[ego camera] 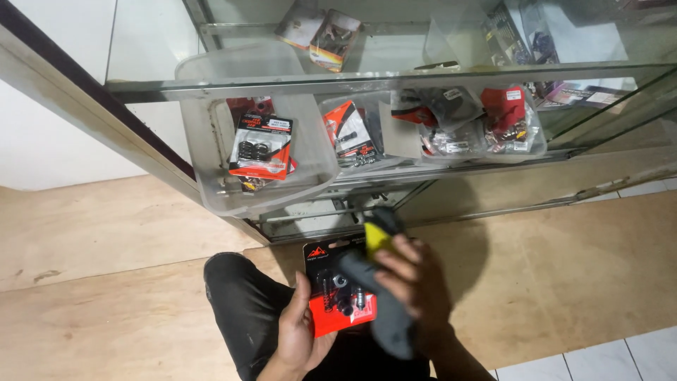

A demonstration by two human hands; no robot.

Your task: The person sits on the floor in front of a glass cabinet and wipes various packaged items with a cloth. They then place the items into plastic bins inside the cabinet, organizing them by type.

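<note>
Closest to the camera is the left hand, gripping the lower left edge of a red and black blister pack from underneath, thumb up along its side. The right hand sits over the pack's right half, closed around a dark grey cloth with a yellow patch, pressed against the plastic front. The pack shows small metal parts under clear plastic, black at the top, red below. Behind it there's a glass display cabinet with a clear plastic tub holding similar packs.
</note>
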